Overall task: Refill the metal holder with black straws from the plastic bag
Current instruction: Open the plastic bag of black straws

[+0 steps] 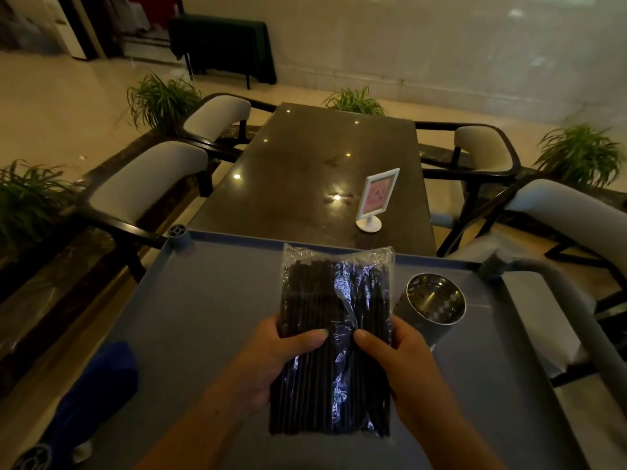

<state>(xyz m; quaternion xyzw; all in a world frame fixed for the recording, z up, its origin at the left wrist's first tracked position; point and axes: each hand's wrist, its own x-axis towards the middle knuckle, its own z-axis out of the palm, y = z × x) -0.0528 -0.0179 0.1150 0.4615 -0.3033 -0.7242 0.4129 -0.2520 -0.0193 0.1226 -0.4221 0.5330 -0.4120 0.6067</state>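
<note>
Both hands grip the plastic bag (334, 337) of black straws (315, 300) above the grey cart tray (190, 300): left hand (271, 354) clasps its left edge, right hand (403, 354) its right. At two o'clock from the bag stands the empty metal holder (432, 308). Tearing the sealed film sharply could scatter straws or topple the holder

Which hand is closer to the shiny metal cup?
Right. The right hand holds the straw bag just beside the metal holder; the left hand grips the bag's far side.
</note>
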